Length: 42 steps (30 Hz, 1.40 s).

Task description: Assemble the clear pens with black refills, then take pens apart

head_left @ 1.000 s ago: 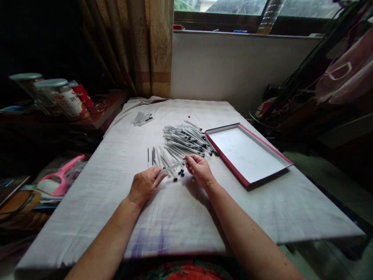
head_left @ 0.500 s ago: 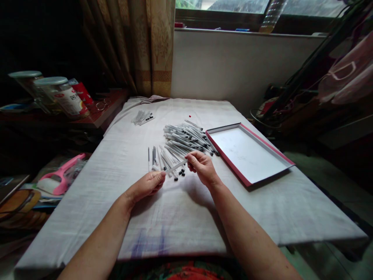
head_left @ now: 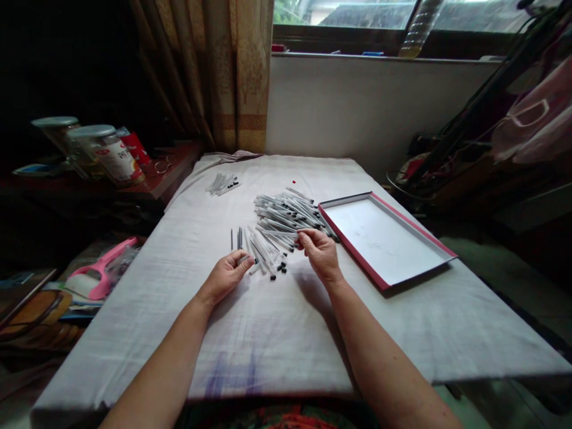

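My right hand [head_left: 320,255] pinches one end of a whitish, see-through pen barrel [head_left: 279,233], which points left over the pens. My left hand [head_left: 227,275] is closed, and a small black pen plug [head_left: 256,261] shows at its thumb tip. Between and beyond the hands lies a loose group of pen barrels [head_left: 264,253], with several black plugs [head_left: 283,267] at its near side. Dark refills [head_left: 240,237] lie just past my left hand. Farther back is a big heap of pens [head_left: 286,208] with black ends.
A shallow box lid [head_left: 363,266] with red sides lies right of the heap. A small pile of clear pieces [head_left: 220,183] sits at the back left, and a tiny red piece [head_left: 294,182] at the back. Jars [head_left: 114,156] stand on a side table left.
The barrel has parted from my left hand. My right hand has moved it slightly right and away, while a black plug now shows at my left fingertips.
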### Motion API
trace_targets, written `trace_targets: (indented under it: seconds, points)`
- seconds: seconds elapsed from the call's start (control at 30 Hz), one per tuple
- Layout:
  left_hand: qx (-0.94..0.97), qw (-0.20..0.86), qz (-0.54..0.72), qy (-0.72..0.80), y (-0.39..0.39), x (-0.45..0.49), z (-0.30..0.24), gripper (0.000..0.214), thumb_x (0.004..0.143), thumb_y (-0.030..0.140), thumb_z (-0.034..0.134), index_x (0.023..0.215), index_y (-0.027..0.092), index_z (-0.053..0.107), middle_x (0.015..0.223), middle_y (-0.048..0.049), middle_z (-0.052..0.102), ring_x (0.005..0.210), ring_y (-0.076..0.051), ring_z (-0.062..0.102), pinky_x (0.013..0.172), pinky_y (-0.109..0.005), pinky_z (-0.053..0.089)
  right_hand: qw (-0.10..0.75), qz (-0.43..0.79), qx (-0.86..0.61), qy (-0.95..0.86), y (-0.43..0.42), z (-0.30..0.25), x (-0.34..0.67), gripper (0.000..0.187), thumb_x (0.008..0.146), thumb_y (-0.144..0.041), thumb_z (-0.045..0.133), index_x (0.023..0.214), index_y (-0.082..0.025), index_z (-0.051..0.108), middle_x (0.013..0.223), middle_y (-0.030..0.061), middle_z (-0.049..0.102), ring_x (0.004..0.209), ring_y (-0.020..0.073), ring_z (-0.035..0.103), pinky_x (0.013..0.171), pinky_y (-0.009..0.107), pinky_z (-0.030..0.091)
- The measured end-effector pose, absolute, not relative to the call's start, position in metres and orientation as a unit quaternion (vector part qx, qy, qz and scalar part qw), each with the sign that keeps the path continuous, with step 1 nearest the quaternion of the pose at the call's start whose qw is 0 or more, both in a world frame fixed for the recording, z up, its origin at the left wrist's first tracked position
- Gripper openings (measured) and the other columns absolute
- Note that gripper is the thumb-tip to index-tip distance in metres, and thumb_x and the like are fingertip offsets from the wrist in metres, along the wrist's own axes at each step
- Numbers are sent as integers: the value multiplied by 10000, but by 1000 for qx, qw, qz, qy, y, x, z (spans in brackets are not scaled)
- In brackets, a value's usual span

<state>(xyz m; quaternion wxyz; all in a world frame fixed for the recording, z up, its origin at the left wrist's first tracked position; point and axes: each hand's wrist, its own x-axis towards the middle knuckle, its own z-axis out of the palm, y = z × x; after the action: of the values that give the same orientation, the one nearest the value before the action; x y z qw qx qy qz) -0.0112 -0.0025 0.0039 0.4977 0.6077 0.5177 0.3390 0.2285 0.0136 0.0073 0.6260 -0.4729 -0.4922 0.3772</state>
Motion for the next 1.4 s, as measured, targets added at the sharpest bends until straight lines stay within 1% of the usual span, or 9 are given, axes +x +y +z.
trace_targets:
  seconds: [0.1,0.2,0.37,0.5,0.77,1.07,1.23,1.3,1.4]
  points:
    - [653,343,365,568,-4,-5,-2,374,755,544,612,896,199,645,747,1,641,640,-128,558,599,-224,420,572,318,-514,-554,8,-8,216,256,777,-396,642,897,-190,737,745,50,736,605,169,646,570,289,513]
    - [710,226,306,592,-8,-5,-3,296,818,458,558,973,231,668,840,-6,705,689,-156,630,666,-250,448,505,229,-531,-640,1,-14,210,235,824,-339,594,924,-200,755,793,59,760,633,174,666,633,287,515]
    - [743,144,242,607,-12,-2,1,296,858,413,532,1065,233,643,900,-26,716,754,-181,671,703,-262,473,372,109,-542,-746,-11,-7,203,227,865,-288,566,989,-202,735,825,59,763,674,164,671,681,253,472]
    - [747,135,231,608,-13,0,3,290,857,403,542,1073,233,634,863,-21,707,734,-179,660,691,-257,463,316,89,-549,-768,-14,-3,200,214,878,-311,572,1009,-210,708,788,37,742,683,158,657,676,241,435]
    - [725,191,255,610,-10,-6,5,339,867,468,484,1061,235,636,627,24,639,570,-163,593,566,-243,388,296,63,-631,-715,-5,-4,220,227,918,-305,506,894,-232,719,858,49,742,768,184,660,698,263,427]
    - [718,184,266,616,-10,-6,3,325,845,433,470,1022,231,652,669,6,665,600,-167,606,589,-247,397,201,46,-701,-683,0,-2,227,211,849,-382,611,936,-237,739,913,60,700,779,208,634,644,299,414]
    - [721,182,259,616,-11,-7,3,325,847,433,462,1014,234,658,714,-6,692,645,-176,633,619,-252,419,214,48,-690,-689,4,-3,223,187,871,-326,578,918,-230,732,936,66,699,768,199,630,649,296,415]
    - [722,184,259,614,-11,-7,3,325,848,433,463,1016,235,659,724,-8,697,657,-179,639,628,-254,425,259,54,-676,-688,4,-5,225,171,870,-294,566,899,-225,719,939,62,705,767,189,631,678,289,426]
    - [725,185,262,609,-12,-7,3,322,854,428,465,1019,231,660,720,-8,695,649,-176,636,631,-255,430,380,73,-655,-649,6,-5,231,164,863,-308,554,867,-213,687,855,53,711,720,181,626,703,292,443]
